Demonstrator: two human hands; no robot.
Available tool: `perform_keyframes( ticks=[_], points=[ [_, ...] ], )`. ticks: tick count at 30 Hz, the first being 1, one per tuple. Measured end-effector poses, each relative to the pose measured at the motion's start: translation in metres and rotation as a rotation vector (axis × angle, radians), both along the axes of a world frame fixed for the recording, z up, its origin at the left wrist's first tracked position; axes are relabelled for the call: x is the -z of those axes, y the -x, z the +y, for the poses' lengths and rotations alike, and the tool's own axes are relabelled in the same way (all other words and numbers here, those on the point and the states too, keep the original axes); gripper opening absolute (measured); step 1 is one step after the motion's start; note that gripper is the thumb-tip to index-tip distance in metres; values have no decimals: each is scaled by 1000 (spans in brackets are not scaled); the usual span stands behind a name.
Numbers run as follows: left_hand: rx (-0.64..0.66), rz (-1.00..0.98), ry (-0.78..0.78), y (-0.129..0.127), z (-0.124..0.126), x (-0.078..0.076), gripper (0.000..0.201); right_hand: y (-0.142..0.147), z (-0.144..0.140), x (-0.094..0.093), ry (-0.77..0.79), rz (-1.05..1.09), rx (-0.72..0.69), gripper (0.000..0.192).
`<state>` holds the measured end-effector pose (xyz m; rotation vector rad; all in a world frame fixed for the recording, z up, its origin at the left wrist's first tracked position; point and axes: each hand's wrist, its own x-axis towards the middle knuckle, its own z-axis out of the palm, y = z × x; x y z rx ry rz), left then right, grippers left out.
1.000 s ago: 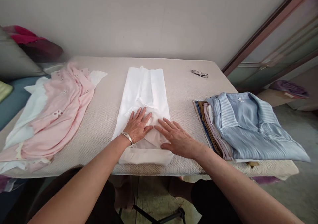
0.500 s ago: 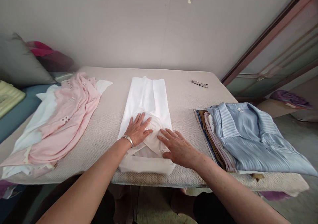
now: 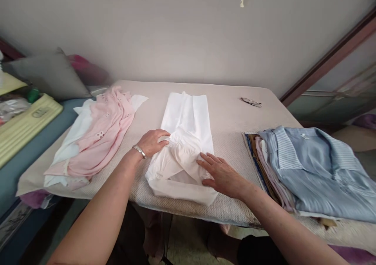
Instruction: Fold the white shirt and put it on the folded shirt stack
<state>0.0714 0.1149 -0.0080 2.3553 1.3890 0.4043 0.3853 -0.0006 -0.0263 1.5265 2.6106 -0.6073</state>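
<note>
A white folded garment (image 3: 188, 112) lies lengthwise in front of me, its near part gathered and wrinkled, with a turned-up band along the near end. At its left edge is my left hand (image 3: 151, 142), wearing a silver bracelet (image 3: 139, 151). The thumb and fingers of that hand are apart, with the fingertips touching the cloth. My right hand (image 3: 221, 175) rests with spread fingers on the garment's right side, near the band.
Left of the garment lie a pink embroidered garment (image 3: 110, 129) and white cloth. On the right, a blue striped shirt (image 3: 317, 171) tops a stack of folded clothes. Glasses (image 3: 251, 102) lie towards the wall. A grey cushion (image 3: 49, 75) leans at far left.
My left hand has moved from the middle of the white garment to its left edge. My right hand stays on the right side. The view has turned a little left.
</note>
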Motion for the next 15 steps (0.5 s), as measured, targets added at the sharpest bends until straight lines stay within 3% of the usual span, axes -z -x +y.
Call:
perform_keyframes(
  ticks=[4, 10, 15],
  points=[
    [-37, -87, -10, -5, -4, -2, 14, 1, -1, 5, -33, 1, 1, 66],
    [22, -99, 107, -23, -9, 4, 12, 1, -1, 9, -74, -3, -20, 64],
    [100, -127, 81, -32, -29, -11, 13, 3, 0, 9, -130, -7, -42, 56]
  ],
)
